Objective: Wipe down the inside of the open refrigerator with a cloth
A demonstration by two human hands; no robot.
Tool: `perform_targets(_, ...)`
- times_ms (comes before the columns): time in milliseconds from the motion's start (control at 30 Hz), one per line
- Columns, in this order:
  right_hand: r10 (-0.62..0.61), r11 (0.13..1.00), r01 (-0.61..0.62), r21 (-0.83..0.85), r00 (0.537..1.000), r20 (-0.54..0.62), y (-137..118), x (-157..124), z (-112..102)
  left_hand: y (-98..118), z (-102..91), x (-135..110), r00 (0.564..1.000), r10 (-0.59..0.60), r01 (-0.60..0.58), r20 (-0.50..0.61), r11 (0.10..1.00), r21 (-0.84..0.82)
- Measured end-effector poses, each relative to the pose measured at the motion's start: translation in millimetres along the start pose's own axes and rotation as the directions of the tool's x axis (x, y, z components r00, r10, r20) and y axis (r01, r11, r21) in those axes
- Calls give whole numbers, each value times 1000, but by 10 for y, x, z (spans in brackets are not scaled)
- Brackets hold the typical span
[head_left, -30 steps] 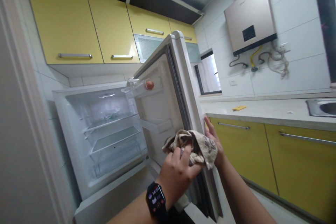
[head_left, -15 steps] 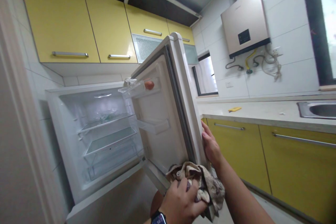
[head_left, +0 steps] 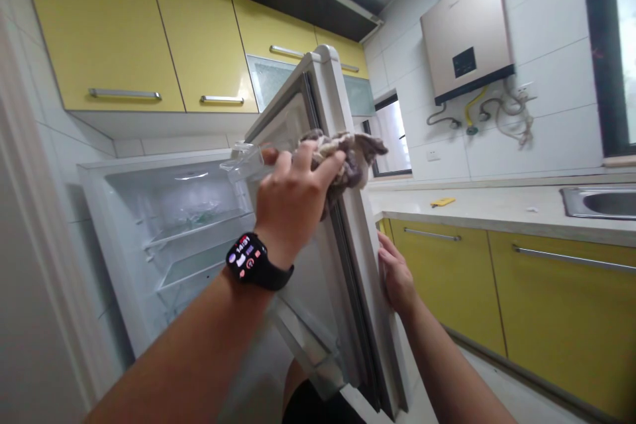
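Note:
The fridge door (head_left: 358, 238) stands open, its inner side and dark rubber seal (head_left: 342, 245) turned toward me. My left hand (head_left: 293, 192), with a black watch (head_left: 256, 262) on the wrist, is closed on a crumpled, patterned cloth (head_left: 348, 152) against the upper part of the door's edge. Against the door's outer side rests my right hand (head_left: 396, 275), its fingers stretched along it and partly hidden behind the edge. A clear door shelf (head_left: 243, 162) with a brownish-red item is partly covered by my left hand. Lower down sits another clear door shelf (head_left: 313, 351).
Left of the door is the fridge interior (head_left: 169, 202) with glass shelves and a clear bag. Yellow cabinets (head_left: 213, 46) hang above. On the right run a counter (head_left: 487, 202) with a yellow item (head_left: 442, 202) and a sink (head_left: 601, 202). A water heater (head_left: 467, 33) hangs on the wall.
My left hand and the cloth have moved from the door's bottom corner up to its upper edge. My right hand stays at the door's outer side.

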State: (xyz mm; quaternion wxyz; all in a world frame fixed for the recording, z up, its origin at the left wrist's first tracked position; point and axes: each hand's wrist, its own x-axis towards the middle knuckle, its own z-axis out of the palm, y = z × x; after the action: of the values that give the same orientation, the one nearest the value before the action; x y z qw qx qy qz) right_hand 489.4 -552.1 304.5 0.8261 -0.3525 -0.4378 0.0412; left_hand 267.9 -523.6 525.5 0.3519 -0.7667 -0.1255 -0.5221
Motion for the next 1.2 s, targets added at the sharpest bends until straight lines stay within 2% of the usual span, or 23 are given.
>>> perform_targets(67, -14, 1000, 14, 11, 1000, 8, -3, -42, 37, -19, -80, 141, 998, -57, 57, -20, 998, 10)
perform_targets(100, -18, 1000, 17, 16, 1000, 6, -8, -57, 52, -7, -88, 132, 998, -58, 58, -16, 998, 7)
perform_targets(167, -16, 1000, 16, 7, 1000, 0, -21, -69, 64, 57, -35, -42, 1000, -5, 5, 14, 1000, -17)
perform_targets(333, -13, 1000, 13, -25, 1000, -16, -43, 20, -25, 408, 304, -983, 979, 196, -189, 48, 975, -119)
perform_targets(467, 85, 996, -85, -13, 996, 16, -24, 141, -153, 811, 501, -1654, 949, 288, -261, 127, 945, -196)
perform_targets(600, 102, 995, -103, 17, 994, 27, 48, 227, -267, 1171, 663, -2122, 932, 338, -282, 133, 904, -320)
perform_targets(700, 98, 995, -97, -20, 995, 29, 112, 278, -331, 1302, 783, -2343, 935, 341, -283, 97, 883, -374)
perform_targets(833, 89, 994, -83, -69, 993, 80, 150, 305, -355, 1200, 827, -2362, 919, 378, -299, 114, 853, -427)
perform_targets(967, 140, 990, -140, 12, 989, 38, 132, 274, -308, 849, 757, -2221, 827, 510, -349, 237, 796, -495)
perform_targets(1067, 127, 991, -127, 32, 992, 7, 112, 252, -262, 593, 738, -2282, 779, 568, -388, 264, 769, -509)
perform_targets(1133, 100, 995, -100, 21, 995, -2, 102, 241, -240, 471, 756, -2455, 790, 561, -395, 246, 774, -495)
perform_targets(1200, 95, 995, -95, 15, 995, 1, 93, 228, -226, 369, 785, -2697, 846, 491, -346, 210, 804, -484)
